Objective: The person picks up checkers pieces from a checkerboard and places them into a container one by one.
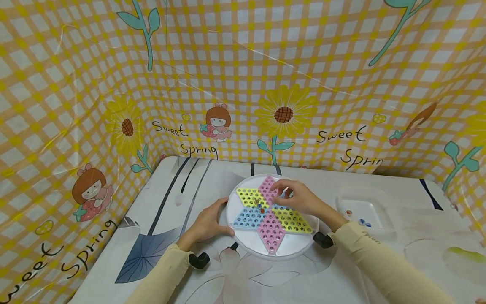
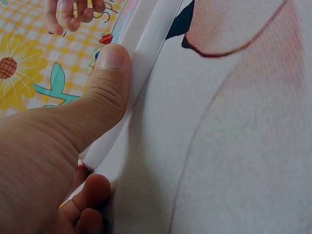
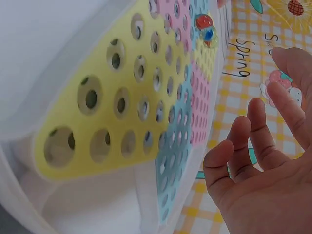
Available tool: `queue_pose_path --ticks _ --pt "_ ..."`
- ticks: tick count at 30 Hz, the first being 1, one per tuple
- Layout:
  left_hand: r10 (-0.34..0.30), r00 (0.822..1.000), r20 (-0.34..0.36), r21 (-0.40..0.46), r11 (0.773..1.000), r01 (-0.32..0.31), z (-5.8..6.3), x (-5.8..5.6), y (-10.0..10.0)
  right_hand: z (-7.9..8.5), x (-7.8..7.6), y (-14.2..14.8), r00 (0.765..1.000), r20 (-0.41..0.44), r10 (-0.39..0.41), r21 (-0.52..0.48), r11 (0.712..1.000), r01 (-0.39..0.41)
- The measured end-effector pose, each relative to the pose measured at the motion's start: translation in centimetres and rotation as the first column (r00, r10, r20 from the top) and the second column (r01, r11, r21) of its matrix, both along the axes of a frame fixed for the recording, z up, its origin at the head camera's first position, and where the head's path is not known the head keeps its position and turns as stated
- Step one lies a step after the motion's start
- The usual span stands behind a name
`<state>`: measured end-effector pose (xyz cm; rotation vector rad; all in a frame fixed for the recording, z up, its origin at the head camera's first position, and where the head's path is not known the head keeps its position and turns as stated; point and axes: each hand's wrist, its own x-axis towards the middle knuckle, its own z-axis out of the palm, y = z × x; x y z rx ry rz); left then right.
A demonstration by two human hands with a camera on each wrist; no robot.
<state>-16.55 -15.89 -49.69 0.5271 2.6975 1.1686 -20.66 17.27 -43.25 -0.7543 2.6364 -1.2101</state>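
Note:
A round white Chinese checkers board (image 1: 243, 240) bears a star of pink, yellow and blue perforated panels. My left hand (image 1: 208, 223) grips its left edge; in the left wrist view the thumb (image 2: 109, 83) lies along the white rim, with other fingers curled lower down. Over the far right part of the star hovers my right hand (image 1: 298, 196), fingers loosely bent. The right wrist view shows no marble between those fingers (image 3: 239, 141). Near the star's middle sit a red marble (image 3: 204, 21) and a blue-and-clear marble (image 3: 208, 34), with a yellowish marble (image 1: 256, 202) behind them.
A clear plastic tray (image 1: 383, 207) stands right of the board, holding an orange marble (image 1: 348, 212) and blue marbles (image 1: 364, 223). A patterned white cloth (image 1: 212, 177) covers the table. Checked yellow curtain (image 1: 243, 63) hangs behind and at the left.

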Motion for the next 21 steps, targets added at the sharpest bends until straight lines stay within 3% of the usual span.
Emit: queue_pose_path --ticks 8,21 --pt "0.012 1.0 0.012 -0.002 1.0 -0.012 0.2 0.0 0.1 -0.4 0.3 -1.0 1.0 -0.01 0.001 0.009 1.0 -0.001" --pt "0.018 1.0 0.015 -0.001 1.0 -0.018 0.2 0.0 0.1 -0.9 0.8 -2.8 0.993 0.094 -0.068 0.048 0.997 0.064"
